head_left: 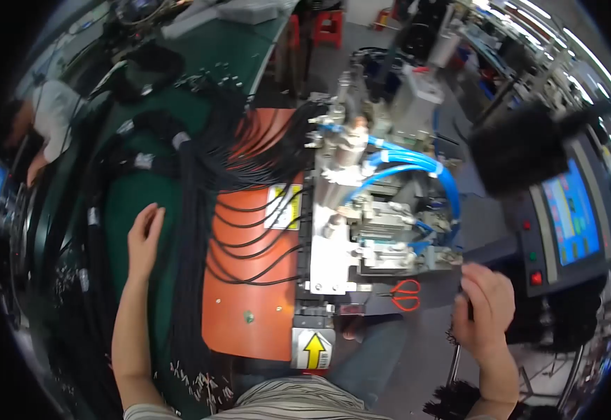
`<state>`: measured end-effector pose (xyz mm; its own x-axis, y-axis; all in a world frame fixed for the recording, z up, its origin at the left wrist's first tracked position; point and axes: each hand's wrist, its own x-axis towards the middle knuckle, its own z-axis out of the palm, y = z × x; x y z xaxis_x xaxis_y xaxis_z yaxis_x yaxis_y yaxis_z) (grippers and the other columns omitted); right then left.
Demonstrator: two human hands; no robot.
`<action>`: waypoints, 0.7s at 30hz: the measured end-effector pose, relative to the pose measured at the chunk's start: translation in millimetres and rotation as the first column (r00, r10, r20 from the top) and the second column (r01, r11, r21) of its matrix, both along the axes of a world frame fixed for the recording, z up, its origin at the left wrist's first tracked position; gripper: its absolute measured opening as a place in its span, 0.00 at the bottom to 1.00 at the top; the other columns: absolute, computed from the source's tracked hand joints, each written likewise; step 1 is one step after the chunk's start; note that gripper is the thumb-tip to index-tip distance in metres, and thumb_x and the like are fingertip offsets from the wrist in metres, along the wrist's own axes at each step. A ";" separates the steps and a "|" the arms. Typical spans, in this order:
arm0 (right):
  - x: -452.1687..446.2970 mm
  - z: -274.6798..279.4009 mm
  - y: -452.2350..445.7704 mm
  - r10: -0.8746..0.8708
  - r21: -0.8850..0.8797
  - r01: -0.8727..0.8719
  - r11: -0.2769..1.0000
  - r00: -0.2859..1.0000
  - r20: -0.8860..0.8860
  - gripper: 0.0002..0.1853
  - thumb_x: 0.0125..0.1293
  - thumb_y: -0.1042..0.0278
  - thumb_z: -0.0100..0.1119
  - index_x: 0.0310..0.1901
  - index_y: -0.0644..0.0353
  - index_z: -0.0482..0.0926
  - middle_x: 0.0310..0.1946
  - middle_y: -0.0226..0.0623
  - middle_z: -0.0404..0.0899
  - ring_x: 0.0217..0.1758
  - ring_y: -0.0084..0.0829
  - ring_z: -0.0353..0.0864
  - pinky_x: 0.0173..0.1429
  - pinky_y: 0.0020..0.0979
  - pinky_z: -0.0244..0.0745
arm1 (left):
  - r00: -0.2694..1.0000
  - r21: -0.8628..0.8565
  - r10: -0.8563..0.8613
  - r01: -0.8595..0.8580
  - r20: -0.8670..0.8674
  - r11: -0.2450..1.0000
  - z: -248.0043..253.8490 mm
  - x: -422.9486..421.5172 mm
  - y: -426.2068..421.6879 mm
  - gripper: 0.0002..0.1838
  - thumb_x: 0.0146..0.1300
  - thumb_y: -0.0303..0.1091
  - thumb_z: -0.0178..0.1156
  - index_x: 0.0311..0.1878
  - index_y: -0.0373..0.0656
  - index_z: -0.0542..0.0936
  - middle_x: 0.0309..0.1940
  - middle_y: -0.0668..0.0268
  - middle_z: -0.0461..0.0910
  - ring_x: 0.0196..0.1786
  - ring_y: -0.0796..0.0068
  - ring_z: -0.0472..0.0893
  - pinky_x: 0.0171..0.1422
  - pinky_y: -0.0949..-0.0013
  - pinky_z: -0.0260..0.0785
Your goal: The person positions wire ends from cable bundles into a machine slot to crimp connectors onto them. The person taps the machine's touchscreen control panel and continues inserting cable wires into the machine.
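My left hand (pixel 144 239) hovers over the green tabletop (pixel 127 269), beside a thick bundle of black cables (pixel 188 280). Its fingers are stretched out, with nothing seen in them. On the other side, my right hand (pixel 487 308) is held up in front of the control panel, its fingers loosely bent and the thumb apart; I see nothing between them. Between my hands stands a metal machine (pixel 330 259) with blue air hoses (pixel 449 189). Several black cables run from its left edge across an orange plate (pixel 249 308).
A touchscreen panel (pixel 571 213) with buttons stands at the right, below a dark blurred object (pixel 515 150). Red-handled scissors (pixel 406 295) lie near the machine's front. Another person (pixel 57 119) is at the far left. A red stool (pixel 328 28) stands at the back.
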<state>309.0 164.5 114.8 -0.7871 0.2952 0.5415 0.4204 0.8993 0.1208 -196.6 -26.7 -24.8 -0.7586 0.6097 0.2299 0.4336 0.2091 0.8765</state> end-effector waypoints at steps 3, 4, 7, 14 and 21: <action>16.6 22.5 2.3 -0.219 0.131 0.204 0.970 0.970 0.109 0.18 0.56 0.75 0.64 0.49 0.68 0.76 0.51 0.46 0.80 0.57 0.46 0.78 0.57 0.46 0.70 | 1.000 -0.058 0.002 -0.002 0.011 0.998 -10.1 -4.4 -6.3 0.17 0.72 0.33 0.58 0.59 0.34 0.77 0.54 0.61 0.81 0.58 0.73 0.78 0.64 0.74 0.66; 23.4 33.2 3.6 -0.313 0.169 0.291 0.942 0.941 0.125 0.17 0.58 0.75 0.63 0.50 0.67 0.76 0.53 0.45 0.79 0.61 0.47 0.75 0.62 0.47 0.66 | 1.000 -0.009 -0.003 0.003 0.021 1.000 -24.3 -14.2 -9.2 0.17 0.72 0.32 0.57 0.59 0.34 0.77 0.54 0.61 0.80 0.58 0.73 0.79 0.65 0.73 0.66; 46.9 68.2 13.8 -0.514 0.327 0.446 0.833 0.843 0.160 0.17 0.60 0.73 0.62 0.51 0.67 0.75 0.55 0.44 0.78 0.67 0.47 0.70 0.68 0.49 0.60 | 0.998 0.026 -0.045 0.046 -0.032 0.999 -56.7 -40.2 -14.9 0.17 0.74 0.31 0.55 0.61 0.34 0.76 0.56 0.60 0.80 0.59 0.73 0.78 0.66 0.73 0.65; 71.7 92.8 40.7 -0.722 0.528 0.549 0.648 0.664 0.194 0.16 0.62 0.72 0.62 0.51 0.68 0.77 0.56 0.44 0.78 0.70 0.45 0.68 0.71 0.50 0.57 | 0.997 0.070 -0.073 0.073 0.000 0.995 -66.2 -48.8 -20.3 0.19 0.75 0.34 0.52 0.64 0.36 0.73 0.56 0.60 0.80 0.62 0.71 0.76 0.68 0.70 0.63; 83.9 85.6 70.4 -0.738 0.576 0.525 0.627 0.637 0.222 0.15 0.61 0.72 0.62 0.49 0.68 0.78 0.55 0.43 0.79 0.70 0.43 0.68 0.72 0.50 0.57 | 0.997 0.046 -0.079 0.080 -0.021 0.996 -66.1 -52.9 -24.6 0.20 0.76 0.35 0.51 0.65 0.36 0.73 0.56 0.59 0.79 0.62 0.71 0.76 0.70 0.69 0.63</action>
<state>393.0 234.9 200.4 -0.6521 0.6305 0.4210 0.6719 0.2232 0.7063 -249.4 -51.3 -90.9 -0.7036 0.6560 0.2733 0.4639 0.1326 0.8759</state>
